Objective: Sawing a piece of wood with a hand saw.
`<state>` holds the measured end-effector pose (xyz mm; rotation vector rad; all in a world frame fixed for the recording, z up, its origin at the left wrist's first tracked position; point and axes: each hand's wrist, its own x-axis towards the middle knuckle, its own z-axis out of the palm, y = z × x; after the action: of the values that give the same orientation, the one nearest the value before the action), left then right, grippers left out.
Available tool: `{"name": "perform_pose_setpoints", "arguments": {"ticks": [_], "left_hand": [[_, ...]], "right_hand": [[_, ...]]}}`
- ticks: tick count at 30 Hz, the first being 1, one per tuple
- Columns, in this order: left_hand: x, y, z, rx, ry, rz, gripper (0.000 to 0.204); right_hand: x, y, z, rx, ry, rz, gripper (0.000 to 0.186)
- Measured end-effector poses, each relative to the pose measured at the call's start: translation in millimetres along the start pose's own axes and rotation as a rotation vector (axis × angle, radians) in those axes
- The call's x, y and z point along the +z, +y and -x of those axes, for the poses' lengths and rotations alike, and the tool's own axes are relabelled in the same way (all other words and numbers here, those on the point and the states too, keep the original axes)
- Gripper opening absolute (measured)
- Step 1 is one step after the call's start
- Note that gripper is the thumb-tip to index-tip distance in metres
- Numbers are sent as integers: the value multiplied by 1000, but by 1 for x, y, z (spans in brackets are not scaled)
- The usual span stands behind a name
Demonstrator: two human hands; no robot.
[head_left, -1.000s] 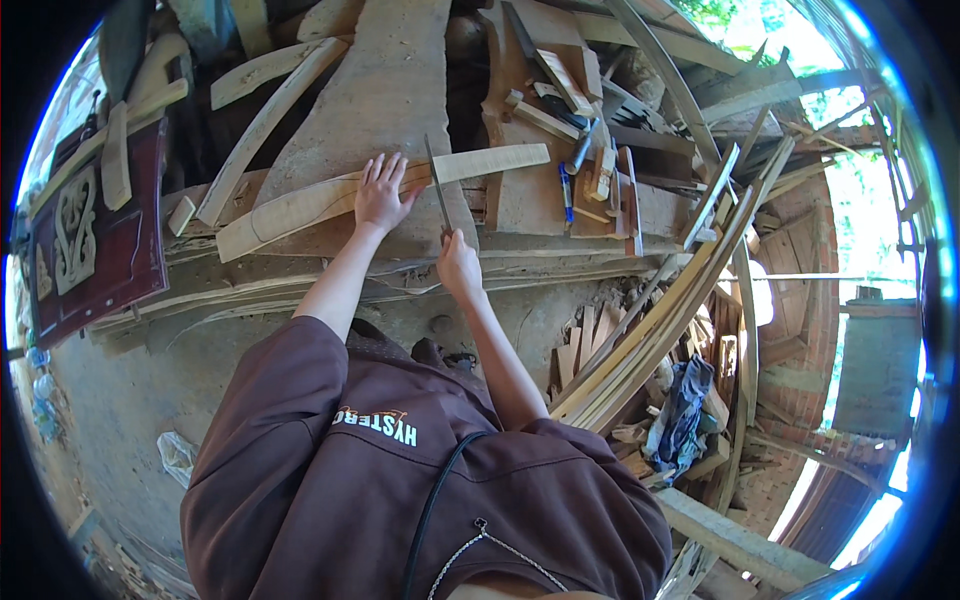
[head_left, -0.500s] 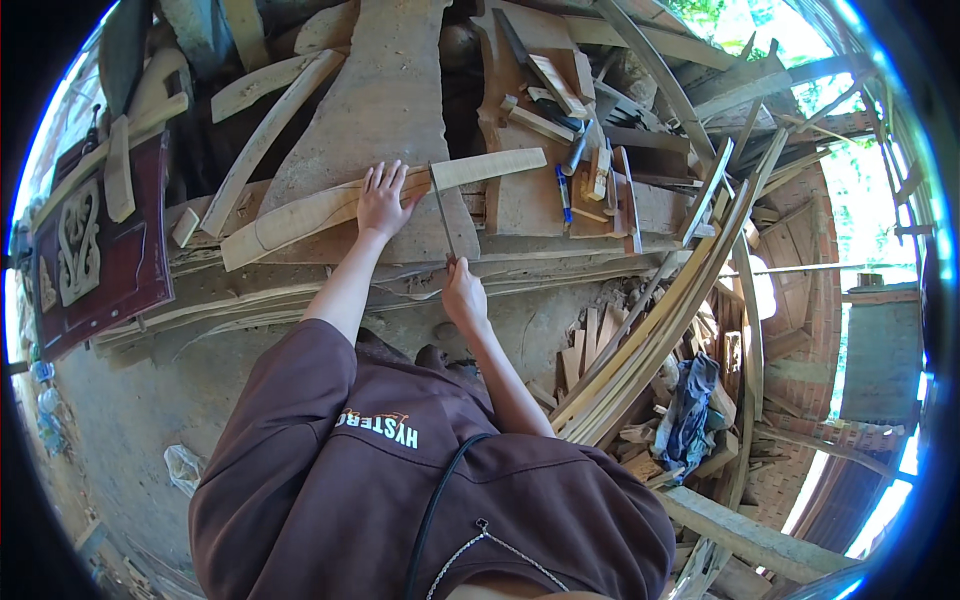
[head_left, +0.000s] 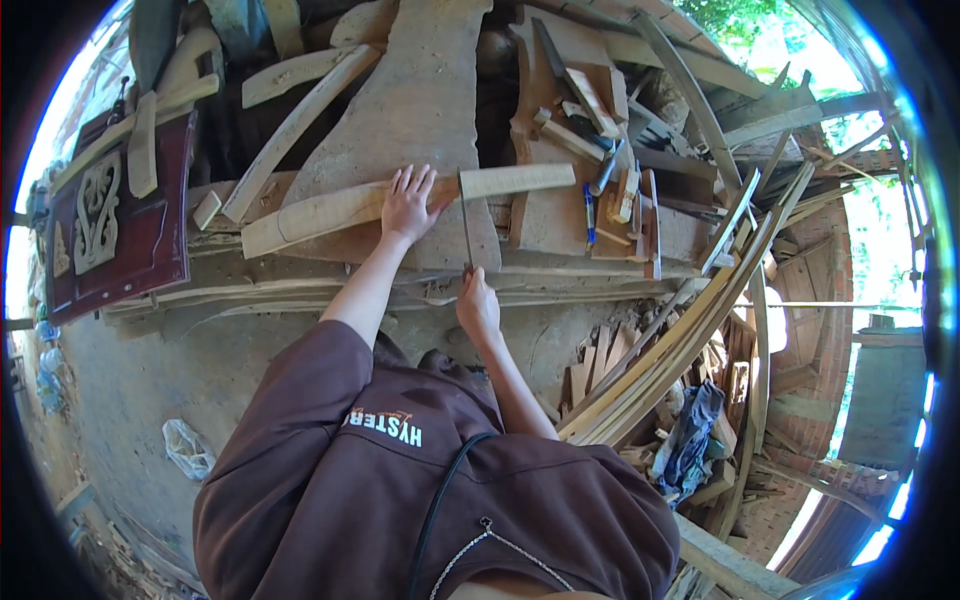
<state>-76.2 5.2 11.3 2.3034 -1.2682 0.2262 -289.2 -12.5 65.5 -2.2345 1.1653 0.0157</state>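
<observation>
A pale wooden strip [head_left: 518, 178] lies crosswise on a wide, rough board [head_left: 383, 95]. My left hand [head_left: 408, 208] rests on the strip with fingers spread, pressing just left of a thin saw blade [head_left: 465, 225] that crosses it. My right hand [head_left: 478, 304] is closed on the saw's handle, nearer my body, below the strip. A curved line shows on the strip's left part.
Tools and offcuts [head_left: 603, 178] lie right of the saw, with a blue pen [head_left: 590, 215]. Curved pieces [head_left: 300, 130] and a carved red-brown panel [head_left: 140, 235] sit at left. Long slats [head_left: 670, 355] lean at right beside scrap wood. A crumpled plastic bag [head_left: 187, 447] is on the floor.
My right hand has drawn the saw back toward my body across the strip. My left hand stays on the strip. The whole view has shifted slightly.
</observation>
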Motion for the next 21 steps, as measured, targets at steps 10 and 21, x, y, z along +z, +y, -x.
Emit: {"name": "perform_pose_setpoints", "arguments": {"ticks": [10, 21], "left_hand": [[0, 1, -7, -7, 10, -37, 62], [-2, -1, -4, -15, 18, -20, 64]], "right_hand": [[2, -11, -64, -103, 141, 5, 22], [2, -19, -60, -50, 95, 40, 20]]}}
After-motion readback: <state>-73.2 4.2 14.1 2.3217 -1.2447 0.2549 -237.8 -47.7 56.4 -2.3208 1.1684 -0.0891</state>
